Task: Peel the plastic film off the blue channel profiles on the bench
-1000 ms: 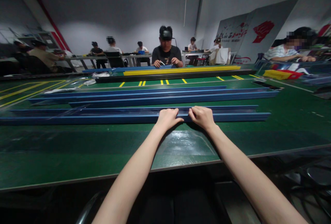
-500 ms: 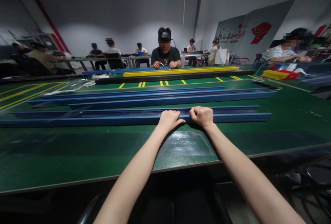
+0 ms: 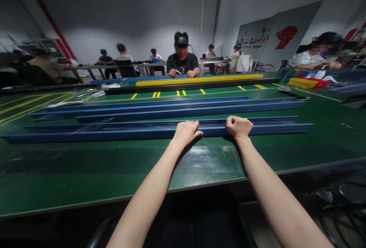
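A long blue plastic channel (image 3: 143,134) lies across the table in front of me, its trough facing up. My left hand (image 3: 185,132) curls its fingers over the channel's near wall, with the thumb along the outer face. Farther right on the same wall, my right hand (image 3: 239,126) is closed in a fist around the edge. Both fingertips are hidden inside the trough. Just beyond lie more blue channels (image 3: 194,110), parallel to the one in my hands.
Clear plastic film (image 3: 206,160) covers the near strip of the green table (image 3: 85,187). Farther back are a yellow strip (image 3: 200,80), a black strip (image 3: 185,87), a phone (image 3: 291,94) and a yellow tray (image 3: 303,83). A person (image 3: 183,61) sits opposite; others work around the room.
The blue channel has slid to the right together with my right hand. My left hand has stayed nearly in place, so the gap between my hands is wider.
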### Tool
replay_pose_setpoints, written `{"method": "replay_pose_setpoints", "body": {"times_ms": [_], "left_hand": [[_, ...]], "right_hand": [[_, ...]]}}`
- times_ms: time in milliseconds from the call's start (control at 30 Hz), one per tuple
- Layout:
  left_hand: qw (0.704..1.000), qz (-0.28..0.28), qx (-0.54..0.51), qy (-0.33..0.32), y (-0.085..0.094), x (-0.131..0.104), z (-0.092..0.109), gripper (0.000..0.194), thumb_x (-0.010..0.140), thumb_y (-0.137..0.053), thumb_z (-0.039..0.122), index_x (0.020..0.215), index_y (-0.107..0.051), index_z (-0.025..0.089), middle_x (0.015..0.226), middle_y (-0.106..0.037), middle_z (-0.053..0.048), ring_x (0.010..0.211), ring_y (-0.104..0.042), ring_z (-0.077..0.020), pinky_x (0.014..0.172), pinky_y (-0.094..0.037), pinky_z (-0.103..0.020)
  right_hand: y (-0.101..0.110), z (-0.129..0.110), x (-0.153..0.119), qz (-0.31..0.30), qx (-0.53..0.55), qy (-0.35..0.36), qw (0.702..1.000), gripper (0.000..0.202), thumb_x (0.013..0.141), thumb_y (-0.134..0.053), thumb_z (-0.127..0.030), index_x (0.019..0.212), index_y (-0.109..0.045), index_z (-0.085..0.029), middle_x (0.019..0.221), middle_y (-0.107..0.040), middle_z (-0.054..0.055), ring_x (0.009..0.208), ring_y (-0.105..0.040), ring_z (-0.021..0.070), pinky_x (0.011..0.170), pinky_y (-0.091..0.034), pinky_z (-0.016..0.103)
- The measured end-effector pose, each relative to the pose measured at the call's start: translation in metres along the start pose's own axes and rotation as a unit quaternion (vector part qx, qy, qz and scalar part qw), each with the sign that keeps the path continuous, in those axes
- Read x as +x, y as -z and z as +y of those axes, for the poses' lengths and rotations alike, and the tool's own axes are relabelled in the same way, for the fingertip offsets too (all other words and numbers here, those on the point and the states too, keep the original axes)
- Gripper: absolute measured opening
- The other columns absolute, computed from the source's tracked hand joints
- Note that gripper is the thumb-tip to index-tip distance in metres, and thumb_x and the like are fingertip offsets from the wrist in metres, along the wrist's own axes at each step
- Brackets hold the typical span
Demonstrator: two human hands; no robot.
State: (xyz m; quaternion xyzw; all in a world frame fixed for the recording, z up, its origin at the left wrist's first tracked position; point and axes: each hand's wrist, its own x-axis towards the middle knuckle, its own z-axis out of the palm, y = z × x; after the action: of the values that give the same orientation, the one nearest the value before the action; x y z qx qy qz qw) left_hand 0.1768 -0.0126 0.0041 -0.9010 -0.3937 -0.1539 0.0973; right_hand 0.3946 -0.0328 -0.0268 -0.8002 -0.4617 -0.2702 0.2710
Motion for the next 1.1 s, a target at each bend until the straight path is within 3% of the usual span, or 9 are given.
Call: {"method": "replay_pose_setpoints", "body": {"times_ms": [133, 433, 567, 700, 833, 1100], "left_hand": [[1.0, -0.013, -0.005, -0.002, -0.001, 0.001, -0.001, 0.029, 0.078, -0.051, 0.047, 0.085, -0.058, 0.02, 0.089, -0.066, -0.004, 0.086, -0.06, -0.0196, 0.066, -0.041, -0.026], [1.0, -0.021, -0.004, -0.012, -0.003, 0.002, -0.001, 0.031, 0.08, -0.048, 0.049, 0.082, -0.059, 0.019, 0.087, -0.066, -0.004, 0.085, -0.06, -0.019, 0.064, -0.041, -0.025], [1.0, -0.011, -0.005, -0.013, -0.006, 0.002, -0.002, 0.031, 0.079, -0.048, 0.048, 0.081, -0.06, 0.019, 0.086, -0.066, -0.003, 0.084, -0.06, -0.0186, 0.064, -0.041, -0.024], [1.0, -0.007, -0.003, -0.015, -0.006, 0.002, -0.001, 0.031, 0.079, -0.049, 0.048, 0.082, -0.06, 0.019, 0.085, -0.066, -0.004, 0.084, -0.061, -0.0196, 0.064, -0.042, -0.025], [1.0, -0.009, 0.002, -0.014, -0.006, 0.002, -0.001, 0.031, 0.079, -0.049, 0.047, 0.083, -0.061, 0.019, 0.086, -0.066, -0.004, 0.084, -0.061, -0.0196, 0.065, -0.042, -0.025], [1.0, -0.006, 0.013, -0.02, -0.005, 0.001, 0.001, 0.033, 0.08, -0.048, 0.048, 0.084, -0.059, 0.018, 0.086, -0.066, -0.005, 0.084, -0.06, -0.0196, 0.067, -0.042, -0.026]], "right_hand": [[0.002, 0.004, 0.001, 0.0, 0.003, -0.025, 1.0, 0.036, 0.075, -0.037, -0.029, 0.062, -0.067, -0.015, 0.063, -0.065, 0.01, 0.052, -0.048, 0.0131, 0.048, -0.016, 0.024], [0.0, 0.001, -0.001, 0.016, 0.008, 0.03, 0.999, 0.043, 0.081, -0.033, -0.032, 0.059, -0.066, -0.014, 0.058, -0.063, 0.009, 0.047, -0.044, 0.0112, 0.048, -0.015, 0.024], [0.002, -0.013, -0.008, 0.034, 0.043, 0.145, 0.988, 0.043, 0.082, -0.033, -0.03, 0.053, -0.06, -0.014, 0.054, -0.06, 0.007, 0.048, -0.044, 0.0099, 0.049, -0.018, 0.025], [0.005, -0.034, -0.018, 0.031, 0.084, 0.304, 0.948, 0.04, 0.083, -0.034, -0.028, 0.052, -0.057, -0.016, 0.055, -0.058, 0.004, 0.052, -0.046, 0.0085, 0.052, -0.021, 0.024], [0.004, -0.044, -0.02, 0.024, 0.078, 0.278, 0.957, 0.041, 0.082, -0.035, -0.028, 0.051, -0.058, -0.016, 0.054, -0.058, 0.004, 0.049, -0.045, 0.0087, 0.049, -0.018, 0.025], [0.003, -0.041, -0.014, 0.013, 0.071, 0.239, 0.968, 0.04, 0.079, -0.036, -0.028, 0.049, -0.06, -0.015, 0.053, -0.061, 0.005, 0.048, -0.049, 0.0099, 0.047, -0.018, 0.025]]}}
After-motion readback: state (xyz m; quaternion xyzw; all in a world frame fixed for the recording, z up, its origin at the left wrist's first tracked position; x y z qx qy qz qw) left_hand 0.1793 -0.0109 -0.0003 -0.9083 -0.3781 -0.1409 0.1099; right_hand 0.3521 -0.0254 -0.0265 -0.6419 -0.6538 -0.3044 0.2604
